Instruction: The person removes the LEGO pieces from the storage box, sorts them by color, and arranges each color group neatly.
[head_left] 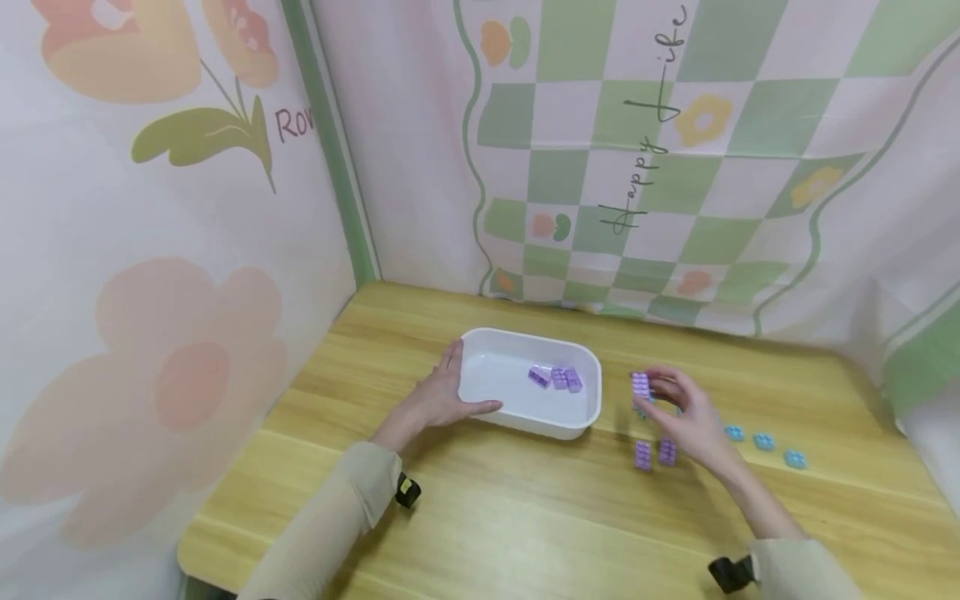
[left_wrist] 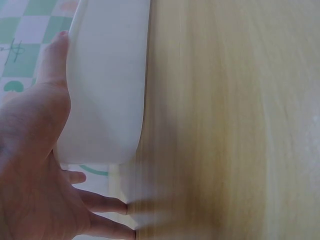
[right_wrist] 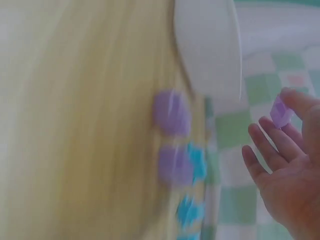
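Observation:
A white plastic basin stands on the table with several purple toy bricks at its right end. My left hand rests against its left near corner, the thumb lying over the near rim. In the left wrist view, two straight fingers reach down beside the basin's end. To the right of the basin, my right hand pinches a purple toy brick between thumb and fingertips, raised above the table. Two more purple bricks lie beneath that hand.
Several small light-blue pieces form a row on the right of the wooden table, partly hidden behind the right hand. A patterned curtain hangs behind the table, and another floral curtain covers the left side.

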